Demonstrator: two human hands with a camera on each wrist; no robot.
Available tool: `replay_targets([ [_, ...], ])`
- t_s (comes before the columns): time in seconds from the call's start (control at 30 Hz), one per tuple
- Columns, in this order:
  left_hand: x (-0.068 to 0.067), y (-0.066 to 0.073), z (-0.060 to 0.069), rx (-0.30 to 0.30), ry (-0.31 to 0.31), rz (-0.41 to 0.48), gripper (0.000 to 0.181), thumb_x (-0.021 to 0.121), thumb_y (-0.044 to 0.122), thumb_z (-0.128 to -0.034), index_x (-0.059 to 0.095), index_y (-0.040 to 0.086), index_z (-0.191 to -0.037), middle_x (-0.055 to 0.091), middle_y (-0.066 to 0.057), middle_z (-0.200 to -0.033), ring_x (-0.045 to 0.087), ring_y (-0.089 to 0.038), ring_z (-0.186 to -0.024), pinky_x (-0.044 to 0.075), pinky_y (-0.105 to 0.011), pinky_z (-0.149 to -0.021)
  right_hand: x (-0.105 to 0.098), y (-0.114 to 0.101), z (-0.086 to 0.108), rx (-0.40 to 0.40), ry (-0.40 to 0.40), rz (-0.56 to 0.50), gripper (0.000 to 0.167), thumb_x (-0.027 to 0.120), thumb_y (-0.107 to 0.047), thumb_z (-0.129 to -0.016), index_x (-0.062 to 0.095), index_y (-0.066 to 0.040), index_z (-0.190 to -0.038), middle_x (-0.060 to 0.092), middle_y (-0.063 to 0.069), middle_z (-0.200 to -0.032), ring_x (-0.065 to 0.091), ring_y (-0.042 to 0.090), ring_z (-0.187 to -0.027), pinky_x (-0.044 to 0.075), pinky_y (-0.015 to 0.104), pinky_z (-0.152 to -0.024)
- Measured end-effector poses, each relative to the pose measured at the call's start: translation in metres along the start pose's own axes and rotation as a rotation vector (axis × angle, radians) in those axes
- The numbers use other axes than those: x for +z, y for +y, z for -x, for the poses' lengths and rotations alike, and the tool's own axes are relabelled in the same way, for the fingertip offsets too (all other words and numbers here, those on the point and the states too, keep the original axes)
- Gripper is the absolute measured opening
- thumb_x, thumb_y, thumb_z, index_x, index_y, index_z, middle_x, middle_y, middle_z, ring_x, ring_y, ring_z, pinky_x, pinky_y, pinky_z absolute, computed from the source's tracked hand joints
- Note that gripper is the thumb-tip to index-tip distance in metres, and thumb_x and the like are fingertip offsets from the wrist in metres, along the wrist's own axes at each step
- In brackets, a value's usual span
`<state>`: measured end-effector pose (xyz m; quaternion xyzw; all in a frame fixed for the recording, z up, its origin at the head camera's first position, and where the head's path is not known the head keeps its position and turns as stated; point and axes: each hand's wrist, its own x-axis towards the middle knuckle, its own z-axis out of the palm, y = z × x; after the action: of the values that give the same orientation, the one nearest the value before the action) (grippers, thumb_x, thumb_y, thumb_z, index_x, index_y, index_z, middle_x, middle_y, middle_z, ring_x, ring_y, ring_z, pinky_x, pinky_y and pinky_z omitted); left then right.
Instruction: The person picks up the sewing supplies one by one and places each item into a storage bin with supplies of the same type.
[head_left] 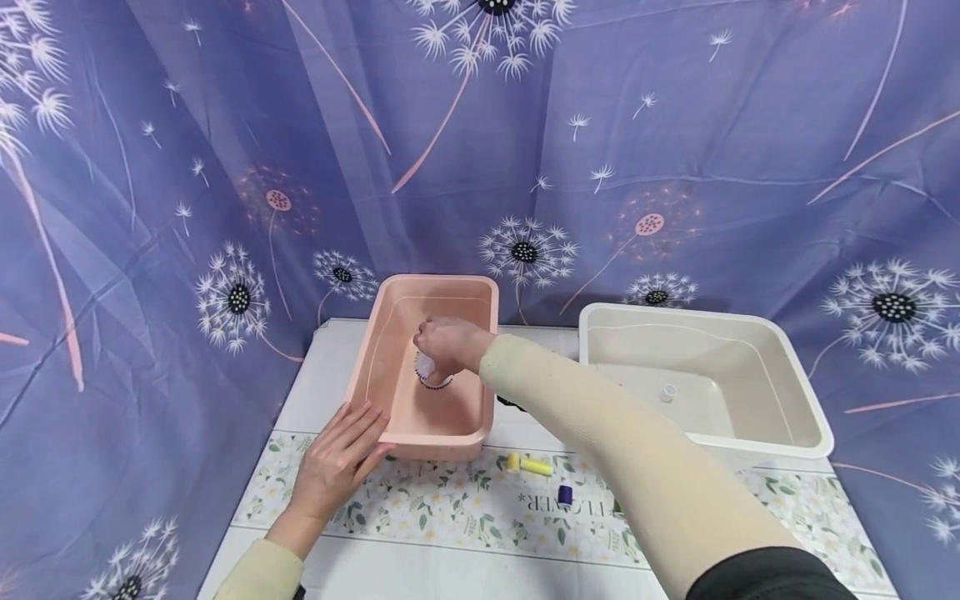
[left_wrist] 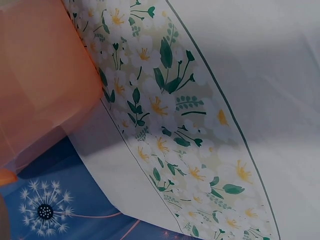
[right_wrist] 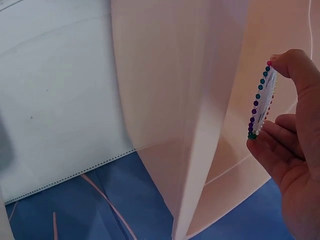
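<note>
Inside the pink bin (head_left: pixel 450 423), my right hand (head_left: pixel 452 343) holds a round white disc (head_left: pixel 424 367) rimmed with small beads. In the right wrist view the disc (right_wrist: pixel 263 102) is seen nearly edge-on, pinched between the thumb and fingers of my right hand (right_wrist: pixel 300 120); teal, purple, green and red beads line its edge. My left hand (head_left: pixel 341 458) rests with extended fingers on the bin's near left corner. Only the bin's orange-looking side (left_wrist: pixel 50 65) and a sliver of hand show in the left wrist view.
A white bin (head_left: pixel 810 417) stands at the right with a small clear ring-like item (head_left: pixel 668 392) inside. Yellow pieces (head_left: pixel 536 467) and a dark blue spool-like piece (head_left: pixel 565 495) lie on the flowered cloth. A dark object partly shows beneath the right forearm. A purple curtain hangs behind.
</note>
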<state>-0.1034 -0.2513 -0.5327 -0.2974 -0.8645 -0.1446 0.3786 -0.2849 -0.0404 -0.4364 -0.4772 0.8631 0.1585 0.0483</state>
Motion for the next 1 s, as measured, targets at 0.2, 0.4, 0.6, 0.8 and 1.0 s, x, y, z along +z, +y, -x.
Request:
replay_targets([
  [0.2, 0.0, 0.001, -0.001, 0.004, 0.004, 0.005, 0.054, 0.053, 0.047, -0.1115, 0.079, 0.002, -0.124, 0.079, -0.017, -0.119, 0.076, -0.038, -0.11, 0.057, -0.061, -0.102, 0.003, 0.002, 0.0, 0.004, -0.019, -0.003, 0.06, 0.074, -0.054, -0.092, 0.07, -0.01, -0.133, 0.073, 0.005, -0.123, 0.068, 0.022, -0.116, 0.058, 0.032, -0.102],
  [0.4, 0.0, 0.002, -0.002, 0.005, 0.004, 0.0, 0.055, 0.051, 0.048, -0.1119, 0.079, 0.002, -0.124, 0.079, -0.016, -0.118, 0.076, -0.038, -0.11, 0.057, -0.06, -0.103, 0.003, 0.005, 0.002, -0.003, -0.017, -0.019, 0.058, 0.075, -0.05, -0.094, 0.069, -0.008, -0.134, 0.074, 0.007, -0.125, 0.069, 0.024, -0.118, 0.056, 0.034, -0.106],
  [0.6, 0.001, 0.001, 0.0, 0.004, 0.006, 0.013, 0.055, 0.052, 0.048, -0.1116, 0.079, 0.001, -0.124, 0.079, -0.017, -0.119, 0.076, -0.039, -0.111, 0.056, -0.059, -0.105, 0.0, 0.011, 0.011, 0.019, 0.003, -0.09, 0.064, 0.076, -0.055, -0.095, 0.068, -0.007, -0.137, 0.073, 0.008, -0.126, 0.068, 0.025, -0.119, 0.056, 0.036, -0.107],
  [0.8, 0.001, 0.002, 0.0, -0.011, -0.011, -0.006, 0.064, 0.044, 0.052, -0.1133, 0.08, 0.001, -0.121, 0.079, -0.016, -0.12, 0.076, -0.038, -0.112, 0.055, -0.057, -0.108, -0.003, 0.024, 0.028, 0.042, 0.047, -0.161, 0.059, 0.077, -0.053, -0.096, 0.068, -0.007, -0.131, 0.073, 0.008, -0.121, 0.07, 0.025, -0.114, 0.058, 0.039, -0.102],
  [1.0, 0.0, 0.002, -0.001, -0.003, -0.001, -0.012, 0.064, 0.043, 0.053, -0.1133, 0.08, 0.0, -0.121, 0.079, -0.017, -0.119, 0.076, -0.038, -0.11, 0.057, -0.06, -0.103, -0.005, 0.034, 0.051, 0.044, 0.12, -0.212, 0.064, 0.076, -0.054, -0.096, 0.067, -0.004, -0.136, 0.073, 0.01, -0.12, 0.071, 0.027, -0.108, 0.059, 0.042, -0.1],
])
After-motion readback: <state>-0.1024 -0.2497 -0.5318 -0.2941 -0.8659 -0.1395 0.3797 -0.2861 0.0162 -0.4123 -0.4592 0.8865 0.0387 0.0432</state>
